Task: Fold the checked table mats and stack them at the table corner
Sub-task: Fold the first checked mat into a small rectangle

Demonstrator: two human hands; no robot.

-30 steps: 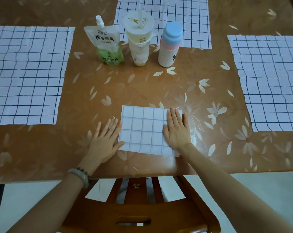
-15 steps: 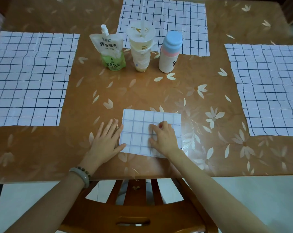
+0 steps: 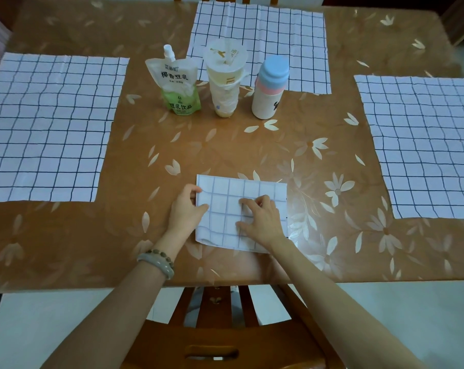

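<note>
Goal for this step, judging from the layout: getting the folded mat (image 3: 241,209) off the near middle of the table (image 3: 225,150) and into a corner without letting the layers spring apart. Lying flat just inside the near edge, straight ahead of the chair (image 3: 212,328). Left hand (image 3: 187,209) closed narrowly on the folded mat's left edge, thumb on top, fingers tucked at the rim. Right hand (image 3: 263,222) on top of the cloth toward its right side, fingers bent with tips down; impossible to tell whether nipping a layer or merely pressing. Slide the left fingers fully beneath all the layers before lifting, not just the top one. Keep the right hand bearing down until sure of the left grip, then take the opposite edge the same way. Lift level, both sides together, to prevent sagging in the middle. Choose a corner away from the left mat (image 3: 47,129), far mat (image 3: 260,35) and right mat (image 3: 422,147), all three spread flat and not yet folded, to avoid burying work to come. Carry low and steer wide of the drink pouch (image 3: 177,89), the sealed cup (image 3: 225,81) and the pastel bottle (image 3: 269,89), standing in a row mid-table near the far mat and probably easy to topple with a nudge. Set down square to the table edges and smooth once with a flat palm, ready as a base for the stack.
</note>
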